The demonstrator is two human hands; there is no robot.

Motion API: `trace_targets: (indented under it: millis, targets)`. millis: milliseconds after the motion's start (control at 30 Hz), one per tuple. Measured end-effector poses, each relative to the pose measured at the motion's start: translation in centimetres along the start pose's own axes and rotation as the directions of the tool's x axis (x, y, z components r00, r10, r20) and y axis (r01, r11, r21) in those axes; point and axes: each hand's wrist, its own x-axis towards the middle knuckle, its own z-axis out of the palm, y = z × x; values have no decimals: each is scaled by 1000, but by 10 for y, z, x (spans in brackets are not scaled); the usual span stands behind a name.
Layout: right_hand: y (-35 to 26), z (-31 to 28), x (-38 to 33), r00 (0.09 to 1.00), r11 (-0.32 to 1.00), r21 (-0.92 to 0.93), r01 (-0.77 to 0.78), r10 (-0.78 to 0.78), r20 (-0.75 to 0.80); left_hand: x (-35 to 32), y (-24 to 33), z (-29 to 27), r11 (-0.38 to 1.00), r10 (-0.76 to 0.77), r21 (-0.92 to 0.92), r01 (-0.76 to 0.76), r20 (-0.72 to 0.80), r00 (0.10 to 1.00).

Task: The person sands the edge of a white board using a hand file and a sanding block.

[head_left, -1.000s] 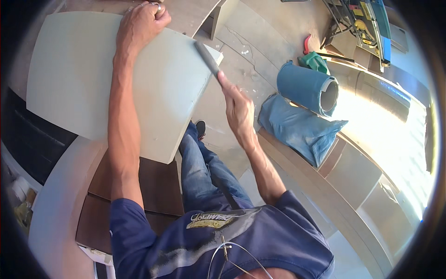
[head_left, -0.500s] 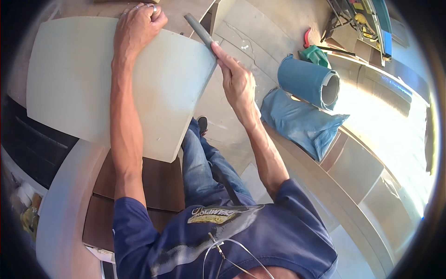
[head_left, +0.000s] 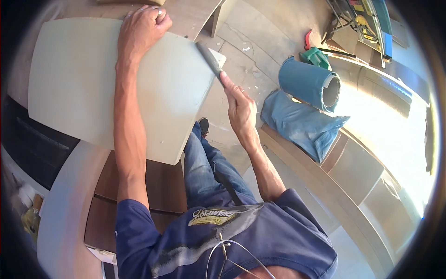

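That grey flat bar (head_left: 207,55) is over the far right corner of the pale panel (head_left: 167,97), slanted across its edge; from here I can't tell whether the two touch. The person's right hand (head_left: 242,110) has the near end of it, the grip closed round the bar with a finger stretched along it. The left hand (head_left: 141,36) is at the panel's far edge, fingers bent; how tightly that grip is closed, or on what, I can't tell. A brown counter (head_left: 191,22) shows past that edge. Nearer the person are dark brown boards (head_left: 162,186), beside the legs in jeans (head_left: 199,156). Off to the right, a blue cylinder (head_left: 302,80) lies on its side, right by a crumpled blue sheet (head_left: 297,122) and a green cloth (head_left: 316,56).
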Motion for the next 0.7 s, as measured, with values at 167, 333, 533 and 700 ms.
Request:
trace_targets:
  millis: [167, 333, 533, 700]
  targets:
    - [-24, -9, 53, 987, 989, -34, -143, 145, 67, 3, -2, 2, 999, -14, -49, 15, 12, 1000]
    - [6, -1, -18, 999, 999, 5, -37, 37, 3, 0, -2, 1, 1000, -15, -17, 15, 12, 1000]
    - [-10, -8, 27, 997, 998, -36, -54, 55, 49, 1, -2, 6, 1000, -24, -4, 24, 19, 1000]
    - [-5, 0, 17, 998, 998, 10, -56, 56, 13, 0, 0, 2, 1000, 17, 0, -17, 9, 1000]
